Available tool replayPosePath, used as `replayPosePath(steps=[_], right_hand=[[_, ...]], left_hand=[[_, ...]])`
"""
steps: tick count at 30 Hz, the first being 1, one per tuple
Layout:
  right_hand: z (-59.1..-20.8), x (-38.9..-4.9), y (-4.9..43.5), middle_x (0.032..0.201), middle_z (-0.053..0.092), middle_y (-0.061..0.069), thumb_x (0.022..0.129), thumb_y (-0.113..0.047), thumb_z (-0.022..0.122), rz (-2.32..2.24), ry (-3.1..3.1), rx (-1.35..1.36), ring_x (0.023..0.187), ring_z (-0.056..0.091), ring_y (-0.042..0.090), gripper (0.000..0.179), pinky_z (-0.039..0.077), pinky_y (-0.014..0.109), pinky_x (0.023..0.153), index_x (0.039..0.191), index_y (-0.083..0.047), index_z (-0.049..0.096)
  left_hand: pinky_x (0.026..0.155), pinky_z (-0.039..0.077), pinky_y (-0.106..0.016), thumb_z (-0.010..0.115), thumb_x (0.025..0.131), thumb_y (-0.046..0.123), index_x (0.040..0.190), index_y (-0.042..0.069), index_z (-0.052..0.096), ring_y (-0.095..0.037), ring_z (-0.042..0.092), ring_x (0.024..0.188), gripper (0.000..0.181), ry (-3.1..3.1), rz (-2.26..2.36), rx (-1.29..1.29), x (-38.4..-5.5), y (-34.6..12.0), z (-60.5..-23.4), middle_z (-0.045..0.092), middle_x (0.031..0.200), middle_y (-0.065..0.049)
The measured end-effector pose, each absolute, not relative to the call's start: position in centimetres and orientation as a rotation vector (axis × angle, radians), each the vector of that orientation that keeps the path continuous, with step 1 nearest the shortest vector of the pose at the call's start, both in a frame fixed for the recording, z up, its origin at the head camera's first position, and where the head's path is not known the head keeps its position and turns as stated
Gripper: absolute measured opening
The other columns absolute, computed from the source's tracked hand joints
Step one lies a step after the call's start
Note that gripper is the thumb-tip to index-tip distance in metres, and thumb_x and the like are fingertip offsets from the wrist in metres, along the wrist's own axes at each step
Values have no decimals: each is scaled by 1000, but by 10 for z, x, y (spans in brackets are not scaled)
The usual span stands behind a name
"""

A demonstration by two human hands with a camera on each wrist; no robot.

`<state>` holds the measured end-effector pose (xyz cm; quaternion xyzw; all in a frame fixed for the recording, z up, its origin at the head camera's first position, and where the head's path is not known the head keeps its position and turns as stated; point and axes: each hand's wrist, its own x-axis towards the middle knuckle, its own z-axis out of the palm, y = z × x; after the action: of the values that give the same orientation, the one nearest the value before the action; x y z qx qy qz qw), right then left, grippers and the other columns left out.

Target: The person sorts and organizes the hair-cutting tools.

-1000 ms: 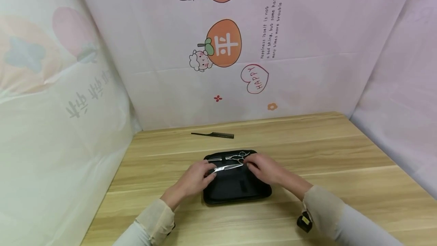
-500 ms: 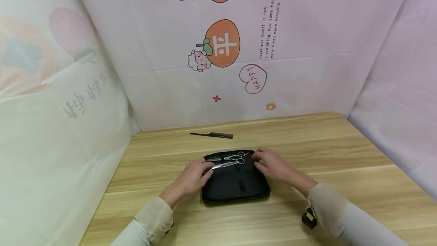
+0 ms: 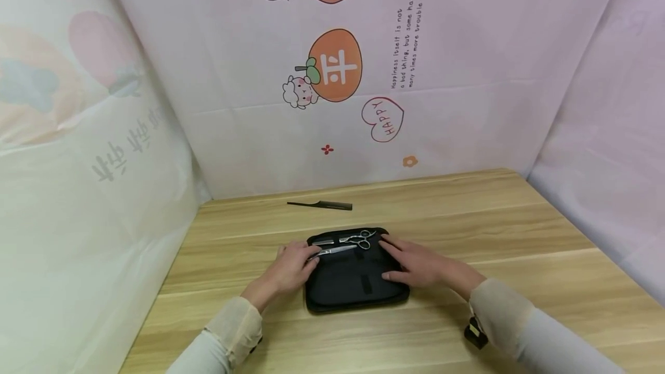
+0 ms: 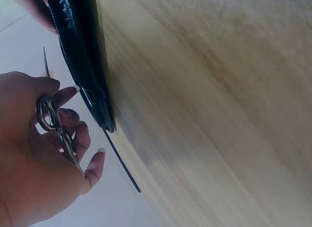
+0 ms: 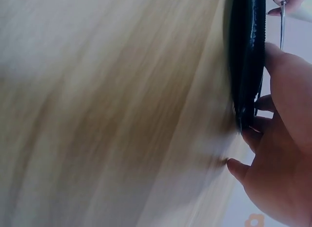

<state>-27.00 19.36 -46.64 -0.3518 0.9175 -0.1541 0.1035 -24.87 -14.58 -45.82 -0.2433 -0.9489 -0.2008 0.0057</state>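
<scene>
Sleeves: pale grey sleeves with beige cuffs (image 3: 236,331) come in from 7 and 5 o'clock, taking the case as my dial and the person at 6.
Case: a black, flat case with rounded corners (image 3: 337,284) lies open on the pale wood-grained counter (image 3: 499,235), between both hands.
Right hand: the right hand (image 3: 413,261) rests from 2 to 3 o'clock on the case's edge, fingers and thumb spread, gripping nothing, I'd guess to steady it.
Left hand: at 10 o'clock the left hand (image 3: 293,264) curls round the loops of long-bladed silver metal scissors (image 3: 337,250); their blades point to 3, probably so the points stay clear of those fingers.
Second pair: silver looped scissors (image 3: 346,240) lie along the 12 o'clock side, seemingly held by a black strap.
Comb: a thin-tailed black comb (image 3: 333,205) lies beyond, at 12, well apart.
Change: half a second ago the right hand was bunched at 2; now it's spread, and the held blades sit slightly nearer 9.
</scene>
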Motion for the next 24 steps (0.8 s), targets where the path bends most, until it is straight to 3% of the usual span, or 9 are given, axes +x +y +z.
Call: replayPosePath(steps=[15, 24], right_hand=[[-477, -268, 195, 169, 13, 19, 97, -69, 50, -312, 2719, -1034, 147, 31, 46, 98, 25, 63, 118, 160, 1, 26], [-482, -269, 197, 170, 13, 18, 97, -71, 48, -318, 2727, -1056, 148, 31, 45, 99, 23, 63, 118, 160, 1, 24]], left_hand=[[95, 39, -60, 59, 103, 15, 129, 9, 68, -35, 58, 115, 27, -2994, -598, -763, -253, -147, -459, 68, 122, -13], [93, 40, -56, 62, 102, 17, 122, 14, 65, -30, 60, 110, 20, -3024, -585, -756, -261, -146, -461, 69, 108, -7]])
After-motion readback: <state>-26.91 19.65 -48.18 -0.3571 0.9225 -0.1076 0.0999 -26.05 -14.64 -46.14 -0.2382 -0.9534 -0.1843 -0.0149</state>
